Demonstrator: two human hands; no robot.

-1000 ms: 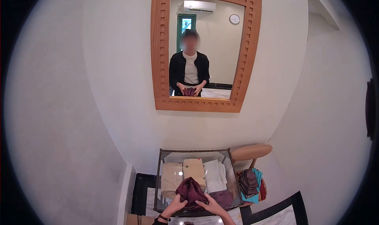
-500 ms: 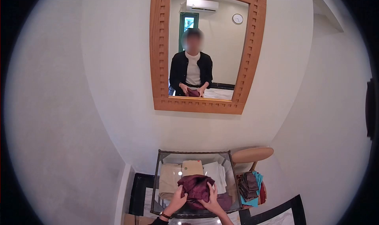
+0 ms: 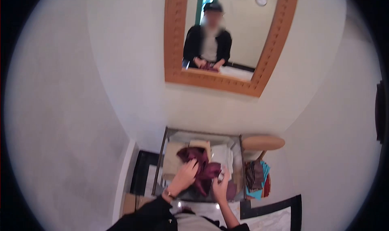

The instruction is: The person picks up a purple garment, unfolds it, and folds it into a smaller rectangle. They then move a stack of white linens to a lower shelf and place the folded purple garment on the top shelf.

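Note:
Shiny maroon cloth (image 3: 202,170) lies bunched and partly spread above the glass-topped table (image 3: 239,186). My left hand (image 3: 185,175), with a bracelet at the wrist, has its fingers closed on the cloth's left part. At the cloth's right edge is my right hand (image 3: 220,186), fingers raised and bent; blur hides whether they pinch the fabric. Behind the cloth are folded beige fabric (image 3: 171,160) and folded white fabric (image 3: 222,152). A duller purple cloth (image 3: 231,191) rests beside my right hand.
A wood-framed mirror (image 3: 172,48) on the wall reflects a person with maroon cloth. Right of the table, a chair (image 3: 263,142) holds dark brown cloth (image 3: 254,175) and turquoise cloth (image 3: 266,170). A cardboard box (image 3: 130,202) stands at lower left.
The view has tipped down. The maroon cloth has gone from a compact bundle to a looser, more spread shape. My left hand has moved onto its middle, and my right hand sits lower at its edge.

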